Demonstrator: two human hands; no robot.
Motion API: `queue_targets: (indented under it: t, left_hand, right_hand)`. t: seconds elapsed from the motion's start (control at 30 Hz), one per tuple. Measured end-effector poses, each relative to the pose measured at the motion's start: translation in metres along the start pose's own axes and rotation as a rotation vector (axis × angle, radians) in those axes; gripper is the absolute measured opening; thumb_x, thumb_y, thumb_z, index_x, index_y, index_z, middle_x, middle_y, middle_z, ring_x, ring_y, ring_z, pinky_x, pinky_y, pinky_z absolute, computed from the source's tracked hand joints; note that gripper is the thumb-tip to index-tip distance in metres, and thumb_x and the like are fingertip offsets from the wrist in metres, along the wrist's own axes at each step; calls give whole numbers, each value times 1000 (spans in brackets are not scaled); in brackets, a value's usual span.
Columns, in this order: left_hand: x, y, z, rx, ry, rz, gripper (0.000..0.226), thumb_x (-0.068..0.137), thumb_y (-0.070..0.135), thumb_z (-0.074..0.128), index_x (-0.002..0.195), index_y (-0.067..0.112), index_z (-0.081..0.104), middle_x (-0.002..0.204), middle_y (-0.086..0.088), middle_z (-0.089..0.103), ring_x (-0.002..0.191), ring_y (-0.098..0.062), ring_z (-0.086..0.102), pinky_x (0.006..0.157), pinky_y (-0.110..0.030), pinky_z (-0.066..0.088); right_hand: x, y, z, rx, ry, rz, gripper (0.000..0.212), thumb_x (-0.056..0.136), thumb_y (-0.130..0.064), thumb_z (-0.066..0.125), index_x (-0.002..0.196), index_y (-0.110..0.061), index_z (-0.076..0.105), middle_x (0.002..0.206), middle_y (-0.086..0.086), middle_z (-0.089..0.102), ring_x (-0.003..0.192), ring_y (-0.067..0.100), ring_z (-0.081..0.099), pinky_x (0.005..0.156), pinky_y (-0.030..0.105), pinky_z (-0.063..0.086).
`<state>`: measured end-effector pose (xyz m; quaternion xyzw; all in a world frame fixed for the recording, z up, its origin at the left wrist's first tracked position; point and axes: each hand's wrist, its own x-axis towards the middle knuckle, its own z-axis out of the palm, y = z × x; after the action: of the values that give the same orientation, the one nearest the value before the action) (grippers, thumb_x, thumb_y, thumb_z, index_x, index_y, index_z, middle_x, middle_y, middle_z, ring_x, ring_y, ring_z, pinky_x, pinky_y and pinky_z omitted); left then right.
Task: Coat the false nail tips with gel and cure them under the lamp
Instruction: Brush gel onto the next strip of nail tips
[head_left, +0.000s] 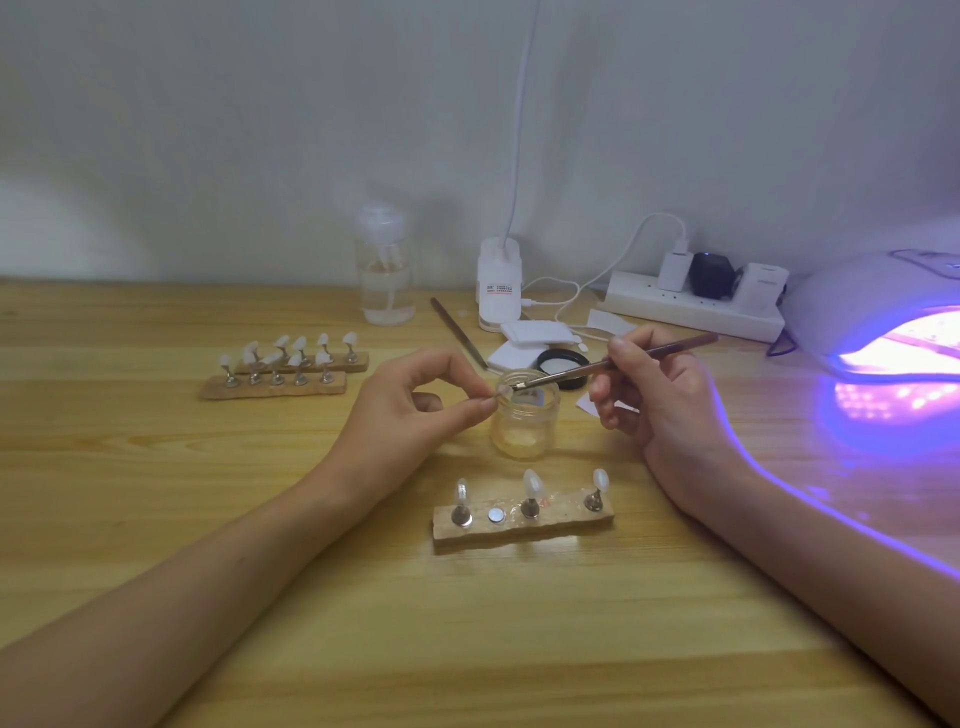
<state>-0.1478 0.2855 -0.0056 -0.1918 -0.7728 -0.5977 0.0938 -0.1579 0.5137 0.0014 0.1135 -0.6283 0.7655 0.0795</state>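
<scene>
Wooden table (156, 519) below: my left hand (410, 410) pinches a nail tip (497, 396) just over the gel jar (524, 426), my right hand (660, 400) grips the brush (597, 365) beside it. I'd stroke thin, even coats, keeping gel off skin.

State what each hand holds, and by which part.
The right hand holds the brush mid-handle. The left hand pinches a nail tip between thumb and forefinger; which part cannot be told.
</scene>
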Motion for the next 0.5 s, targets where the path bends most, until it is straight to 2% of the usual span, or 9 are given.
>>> queue_targets:
  t: [0.13,0.33,0.4,0.5]
  left_hand:
    - [0,0,0,-3,-5,-2,13,82,13,78,77,20,67,90,6,71,43,-3,32,45,-8,29]
    - [0,0,0,-1,0,-4,14,82,13,78,77,19,67,91,2,70,43,-4,33,44,-10,29]
    - [-1,1,0,2,4,-6,13,82,13,78,77,19,67,90,1,71,43,-3,33,44,-10,29]
    - [-1,1,0,5,-1,-7,12,82,13,78,78,18,68,91,4,71,44,-3,32,45,-10,30]
  right_hand:
    - [-1,-2,0,42,-45,-32,20,93,-30,62,79,-18,53,62,3,63,54,13,57,48,20,45]
    - [-1,-1,0,11,-2,-16,19,95,-25,59,79,-17,53,61,4,62,53,13,57,48,20,45]
    - [-1,-3,0,41,-26,-30,19,90,-31,61,77,-19,55,61,4,62,53,13,57,48,20,45]
    - [-2,-3,1,27,-62,-38,20,93,-30,63,79,-18,54,62,4,63,54,14,57,48,21,45]
